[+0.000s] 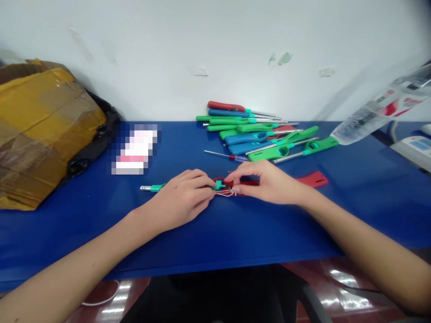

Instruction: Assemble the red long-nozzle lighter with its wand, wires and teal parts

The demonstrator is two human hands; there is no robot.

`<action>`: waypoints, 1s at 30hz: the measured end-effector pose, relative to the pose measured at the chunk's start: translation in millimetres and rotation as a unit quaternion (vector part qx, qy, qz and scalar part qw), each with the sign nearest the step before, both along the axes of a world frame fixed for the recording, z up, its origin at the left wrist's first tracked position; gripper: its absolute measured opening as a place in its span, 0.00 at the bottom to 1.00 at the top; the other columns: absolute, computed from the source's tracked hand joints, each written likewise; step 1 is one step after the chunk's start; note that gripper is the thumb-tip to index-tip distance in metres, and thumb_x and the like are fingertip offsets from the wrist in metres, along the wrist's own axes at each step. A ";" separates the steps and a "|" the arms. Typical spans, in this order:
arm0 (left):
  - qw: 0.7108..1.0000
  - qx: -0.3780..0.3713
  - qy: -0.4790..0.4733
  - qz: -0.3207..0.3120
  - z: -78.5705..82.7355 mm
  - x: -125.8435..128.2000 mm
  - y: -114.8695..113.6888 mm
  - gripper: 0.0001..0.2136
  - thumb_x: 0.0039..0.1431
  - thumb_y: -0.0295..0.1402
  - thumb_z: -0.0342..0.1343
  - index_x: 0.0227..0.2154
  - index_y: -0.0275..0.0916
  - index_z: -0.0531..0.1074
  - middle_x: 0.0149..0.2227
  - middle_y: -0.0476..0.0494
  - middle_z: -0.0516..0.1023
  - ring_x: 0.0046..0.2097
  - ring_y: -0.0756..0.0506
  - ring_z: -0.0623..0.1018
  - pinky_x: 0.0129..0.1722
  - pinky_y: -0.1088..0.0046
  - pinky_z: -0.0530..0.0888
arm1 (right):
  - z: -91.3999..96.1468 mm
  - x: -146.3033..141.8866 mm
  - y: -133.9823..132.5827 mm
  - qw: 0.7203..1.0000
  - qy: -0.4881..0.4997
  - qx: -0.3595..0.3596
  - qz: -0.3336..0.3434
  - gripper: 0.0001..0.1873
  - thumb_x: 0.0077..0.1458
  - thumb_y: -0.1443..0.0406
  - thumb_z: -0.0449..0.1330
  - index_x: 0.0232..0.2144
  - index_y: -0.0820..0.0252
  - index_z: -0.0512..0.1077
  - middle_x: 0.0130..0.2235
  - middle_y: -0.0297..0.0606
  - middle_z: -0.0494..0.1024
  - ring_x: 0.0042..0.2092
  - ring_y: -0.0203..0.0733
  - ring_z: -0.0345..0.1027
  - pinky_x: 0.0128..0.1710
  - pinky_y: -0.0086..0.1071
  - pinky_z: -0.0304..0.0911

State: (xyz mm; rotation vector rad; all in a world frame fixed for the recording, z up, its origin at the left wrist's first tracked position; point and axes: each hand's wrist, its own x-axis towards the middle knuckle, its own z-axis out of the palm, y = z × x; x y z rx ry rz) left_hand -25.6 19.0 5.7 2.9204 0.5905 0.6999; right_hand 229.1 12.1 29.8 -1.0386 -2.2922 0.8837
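Note:
My left hand [183,199] and my right hand [266,181] meet at the middle of the blue table [235,233], both pinched on a long red lighter [251,182] lying flat. A teal trigger piece and thin white wires show between my fingertips. A teal and metal nozzle [151,188] sticks out to the left past my left hand. A loose red shell half [313,180] lies just right of my right hand.
Against the white wall lies a pile of several green, blue and red lighters [266,134]. A small red-handled screwdriver [224,155] lies before it. A taped cardboard box [40,130] sits left, a clear plastic bag [380,112] hangs right, and a white device [415,150] is far right.

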 end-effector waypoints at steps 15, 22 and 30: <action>1.000 0.005 -0.001 -0.002 -0.5 -0.2 1.1 0.10 0.67 0.28 0.51 0.38 0.37 0.78 0.43 0.41 0.80 0.47 0.42 0.76 0.47 0.63 0.76 | -6.5 -7.4 -4.9 0.995 -0.023 0.101 -0.003 0.10 0.62 0.68 0.57 0.43 0.57 0.77 0.41 0.39 0.82 0.44 0.43 0.75 0.46 0.37 0.69; 1.000 0.003 -0.003 -0.003 -0.9 -0.5 1.6 0.10 0.68 0.28 0.51 0.38 0.37 0.78 0.44 0.42 0.81 0.47 0.42 0.76 0.46 0.63 0.76 | -12.9 -9.3 -5.6 0.988 -0.063 0.140 -0.032 0.12 0.64 0.67 0.56 0.46 0.59 0.76 0.44 0.41 0.81 0.45 0.45 0.73 0.48 0.39 0.67; 1.000 0.003 -0.009 -0.009 -2.6 -1.1 1.8 0.09 0.68 0.28 0.51 0.39 0.36 0.77 0.42 0.42 0.81 0.47 0.42 0.75 0.47 0.64 0.76 | -6.8 -3.1 -1.7 0.990 -0.066 0.122 -0.005 0.09 0.62 0.68 0.58 0.42 0.59 0.77 0.38 0.39 0.82 0.41 0.43 0.71 0.43 0.37 0.66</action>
